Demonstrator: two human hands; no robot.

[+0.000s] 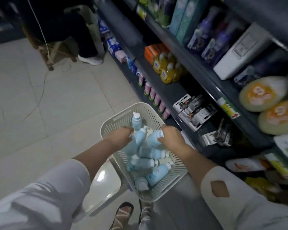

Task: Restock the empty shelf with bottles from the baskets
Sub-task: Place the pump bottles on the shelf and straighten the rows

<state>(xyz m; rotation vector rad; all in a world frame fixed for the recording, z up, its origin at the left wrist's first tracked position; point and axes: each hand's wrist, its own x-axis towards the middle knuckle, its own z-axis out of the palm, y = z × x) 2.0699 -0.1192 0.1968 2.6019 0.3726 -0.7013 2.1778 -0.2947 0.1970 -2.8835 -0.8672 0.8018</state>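
Blue bottles (150, 161) with white caps lay in a heap inside the pale plastic basket (123, 113), and both of my hands were down in it. The fingers of my left hand (121, 136) were curled round a first bottle (134, 145) near the middle of the heap, holding it tight. The fingers of my right hand (170, 136) were wrapped round a second bottle (152, 139), close to its white band. The two held bottles lay side by side and seemed to touch. A standing bottle (136, 121) stood upright at the far end of the basket, just past my left hand. The basket sat just beside the dark shelf (175, 90) on my right. On that shelf stood yellow bottles (163, 67), and lower down a row of pink bottles (152, 93). A white thing (105, 181) showed under the near left side of the basket; I could not tell what it was. My sandals (123, 211) were near the basket's close end, on the pale tiled floor (40, 113).
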